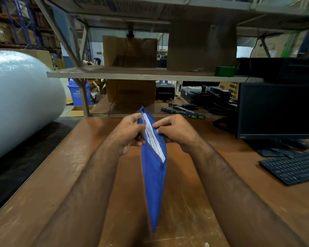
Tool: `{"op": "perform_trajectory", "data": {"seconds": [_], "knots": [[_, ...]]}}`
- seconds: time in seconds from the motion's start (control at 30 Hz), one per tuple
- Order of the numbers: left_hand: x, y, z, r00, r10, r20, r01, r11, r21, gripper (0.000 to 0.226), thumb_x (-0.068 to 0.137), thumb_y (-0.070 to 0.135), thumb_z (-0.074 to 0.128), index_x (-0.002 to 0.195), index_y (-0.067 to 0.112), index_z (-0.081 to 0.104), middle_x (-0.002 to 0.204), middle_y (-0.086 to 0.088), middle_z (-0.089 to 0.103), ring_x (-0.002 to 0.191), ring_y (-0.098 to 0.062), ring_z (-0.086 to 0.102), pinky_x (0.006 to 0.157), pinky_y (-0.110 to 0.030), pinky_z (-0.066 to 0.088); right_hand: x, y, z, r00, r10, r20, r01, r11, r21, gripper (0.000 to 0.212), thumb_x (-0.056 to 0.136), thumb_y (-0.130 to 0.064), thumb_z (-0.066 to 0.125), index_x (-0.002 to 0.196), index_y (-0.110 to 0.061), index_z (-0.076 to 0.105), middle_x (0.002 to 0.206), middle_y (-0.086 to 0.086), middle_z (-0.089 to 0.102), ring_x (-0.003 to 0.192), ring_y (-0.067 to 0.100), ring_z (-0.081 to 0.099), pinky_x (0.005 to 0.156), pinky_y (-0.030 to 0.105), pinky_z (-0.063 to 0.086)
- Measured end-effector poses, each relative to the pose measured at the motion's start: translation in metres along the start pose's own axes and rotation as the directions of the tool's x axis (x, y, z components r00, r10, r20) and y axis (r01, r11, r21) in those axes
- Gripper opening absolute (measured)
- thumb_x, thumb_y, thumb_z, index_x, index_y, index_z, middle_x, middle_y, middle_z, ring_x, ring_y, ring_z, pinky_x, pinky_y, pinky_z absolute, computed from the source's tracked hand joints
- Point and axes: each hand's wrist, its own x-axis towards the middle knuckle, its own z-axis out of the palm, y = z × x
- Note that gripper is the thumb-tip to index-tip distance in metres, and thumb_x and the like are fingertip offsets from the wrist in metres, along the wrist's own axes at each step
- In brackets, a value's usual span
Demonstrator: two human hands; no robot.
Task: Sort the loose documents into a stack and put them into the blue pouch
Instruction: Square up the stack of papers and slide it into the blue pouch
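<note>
Centre frame: my left hand [130, 130] and right hand [175, 130] pinch pouch [153, 175] mouth, papers [152, 139] inside (edges proud); zipper could snag them.

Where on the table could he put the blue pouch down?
Bare brown wooden tabletop lies between the left forearm and the big bubble-wrap roll. More lies near the table's front edge. The right side is crowded by the black keyboard and black monitor.
</note>
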Motion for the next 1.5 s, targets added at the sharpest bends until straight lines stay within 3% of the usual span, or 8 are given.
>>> {"op": "perform_trajectory", "data": {"seconds": [0.23,0.43,0.53,0.6,0.8,0.97,1.13,1.5], "knots": [[0.012,-0.002,0.036,0.997,0.041,0.058,-0.052,0.978,0.204,0.070,0.092,-0.011,0.044,0.155,0.018,0.035,0.092,0.003,0.061,0.037,-0.012,0.051,0.033,-0.021,0.039,-0.002,0.052,-0.008,0.994,0.099,0.047,-0.107,0.969,0.221,0.023,0.092,0.010,0.061,0.109,0.000,0.072,0.072,0.005,0.066,0.043,-0.002,0.057,0.043,0.015,0.045],[0.029,-0.116,0.077,0.987,-0.093,0.135,0.045,0.946,0.320,0.058,0.098,0.023,0.061,0.152,0.013,0.042,0.158,-0.003,0.043,0.057,-0.019,0.070,0.052,-0.031,0.059,-0.011,0.171,0.005,0.957,0.284,0.058,-0.284,0.959,0.004,0.025,0.092,0.009,0.047,0.097,0.013,0.071,0.080,0.021,0.066,0.051,0.011,0.053,0.045,0.020,0.039],[0.037,-0.160,0.064,0.995,0.089,-0.043,-0.029,0.678,0.734,0.058,0.087,0.050,0.056,0.135,0.018,0.061,0.143,-0.003,0.060,0.125,-0.029,0.060,0.102,-0.044,0.048,-0.015,0.206,0.008,0.949,0.313,0.046,-0.313,0.950,-0.006,0.024,0.092,-0.005,0.052,0.090,0.006,0.073,0.080,0.015,0.069,0.068,0.023,0.057,0.053,0.027,0.042],[0.036,-0.181,0.051,0.994,0.106,-0.031,-0.028,0.509,0.860,0.055,0.090,0.057,0.056,0.137,0.027,0.059,0.150,0.003,0.053,0.141,-0.023,0.044,0.108,-0.049,0.039,-0.014,0.213,0.010,0.957,0.289,0.021,-0.288,0.957,-0.031,0.023,0.083,-0.018,0.053,0.075,-0.008,0.071,0.071,0.008,0.060,0.068,0.020,0.050,0.059,0.036,0.038],[0.035,-0.198,0.046,0.998,0.042,0.055,-0.068,0.445,0.893,0.076,0.081,0.077,0.030,0.144,0.039,0.050,0.163,0.009,0.034,0.150,-0.016,0.029,0.115,-0.049,0.020,0.014,0.206,0.011,0.977,0.191,-0.099,-0.207,0.959,-0.194,0.028,0.098,-0.020,0.056,0.089,-0.009,0.079,0.091,0.003,0.077,0.082,0.011,0.064,0.075,0.031,0.051],[0.034,-0.204,0.047,0.989,0.139,0.058,-0.102,0.333,0.937,0.089,0.071,0.080,0.015,0.136,0.036,0.056,0.153,0.005,0.046,0.142,-0.020,0.040,0.109,-0.053,0.026,0.040,0.213,0.020,0.959,0.276,-0.056,-0.282,0.943,-0.177,0.078,0.082,-0.073,0.043,0.078,0.000,0.069,0.084,0.014,0.075,0.083,0.033,0.071,0.083,0.047,0.059],[0.053,-0.196,0.067,0.959,0.185,0.215,-0.270,0.363,0.892,0.090,0.077,0.071,0.018,0.146,0.024,0.051,0.159,-0.002,0.043,0.148,-0.018,0.035,0.119,-0.049,0.024,0.050,0.214,0.019,0.966,0.197,-0.170,-0.231,0.948,-0.218,0.009,0.087,-0.021,0.073,0.096,-0.017,0.073,0.088,0.003,0.073,0.082,0.015,0.065,0.073,0.026,0.050],[0.116,-0.201,0.081,0.941,-0.042,0.335,-0.313,0.257,0.914,0.066,0.103,0.059,0.034,0.161,0.031,0.021,0.171,0.011,0.005,0.157,-0.013,0.007,0.116,-0.055,0.019,0.116,0.231,0.018,0.990,-0.029,-0.142,-0.044,0.873,-0.486,0.028,0.083,-0.012,0.073,0.111,-0.012,0.073,0.109,0.009,0.072,0.105,0.025,0.065,0.095,0.028,0.045]]}}
